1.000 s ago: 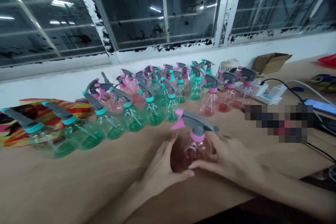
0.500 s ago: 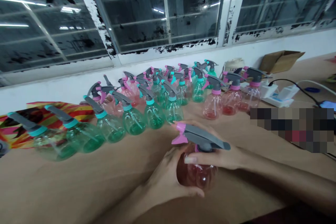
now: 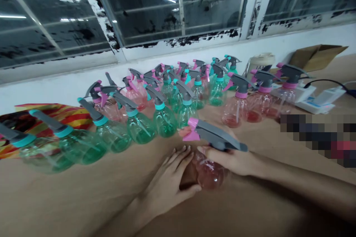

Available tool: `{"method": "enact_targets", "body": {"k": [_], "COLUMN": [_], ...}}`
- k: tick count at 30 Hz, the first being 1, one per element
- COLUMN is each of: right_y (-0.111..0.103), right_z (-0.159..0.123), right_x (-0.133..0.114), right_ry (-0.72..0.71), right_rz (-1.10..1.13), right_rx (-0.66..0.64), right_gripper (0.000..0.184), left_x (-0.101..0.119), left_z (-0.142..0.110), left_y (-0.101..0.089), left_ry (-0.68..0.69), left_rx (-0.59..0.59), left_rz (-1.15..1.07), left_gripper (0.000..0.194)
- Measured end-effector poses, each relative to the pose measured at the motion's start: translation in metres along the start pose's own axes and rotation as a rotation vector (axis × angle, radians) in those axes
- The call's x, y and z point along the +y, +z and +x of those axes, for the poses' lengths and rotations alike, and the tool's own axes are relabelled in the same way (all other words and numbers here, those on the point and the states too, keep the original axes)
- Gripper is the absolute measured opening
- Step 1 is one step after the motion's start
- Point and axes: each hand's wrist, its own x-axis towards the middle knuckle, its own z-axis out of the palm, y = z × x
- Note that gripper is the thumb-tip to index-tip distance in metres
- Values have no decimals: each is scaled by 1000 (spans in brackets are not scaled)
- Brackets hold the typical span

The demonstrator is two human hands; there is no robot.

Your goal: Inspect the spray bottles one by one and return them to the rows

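Note:
A spray bottle [image 3: 210, 174] with a clear pink body, grey head and pink nozzle stands in front of me, leaning slightly. My right hand [image 3: 232, 159] is wrapped round its neck, just under the grey trigger head; some of those fingers are hidden behind it. To the left of the bottle lies my left hand [image 3: 174, 179], fingers stretched out and thumb apart. Its thumb tip comes close to the bottle's base, and I cannot tell whether they touch. Just beyond, a row of green spray bottles [image 3: 141, 127] with turquoise collars runs leftward.
Behind that row, several pink and green spray bottles crowd toward the wall. More pink spray bottles [image 3: 235, 109] stand at right, near a white power strip [image 3: 314, 105], a white tub [image 3: 261, 63] and a cardboard box [image 3: 318, 57]. A colourful cloth [image 3: 73, 116] lies at left.
My left hand has loosened from around the pink bottle and moved left, its fingers now straighter. My right hand still grips the neck. The view has shifted slightly.

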Motion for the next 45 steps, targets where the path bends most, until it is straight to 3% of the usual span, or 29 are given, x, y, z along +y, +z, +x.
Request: {"method": "enact_targets", "body": {"k": [6,11,14,19,27,30,36,45], "right_y": [-4,-6,-4,1,-2,-3,-3,-3], "right_z": [9,8,6,3,4,5,3,2], "right_x": [10,12,15,24,18,15,15,19], "right_ry": [31,9,84,136,56,18,29,104], "right_rz": [18,38,114,237,144,74,22,34], "right_rx": [42,49,23,-5,20,37,66,16], "right_gripper": [17,11,5,16,20,13,24,17], "left_x": [2,1,1,3,5,5,6,5], "left_z": [-2,-1,-1,0,2,2,3,2], "left_y": [5,7,7,5,2,2,0,2], "left_ry": [-72,-78,-87,-75,-64,-67,-65,-60], "left_rx": [48,45,52,63,54,40,33,31], "left_rz": [94,105,97,117,88,99,82,102], "left_gripper": [64,64,62,57,51,50,48,48]}}
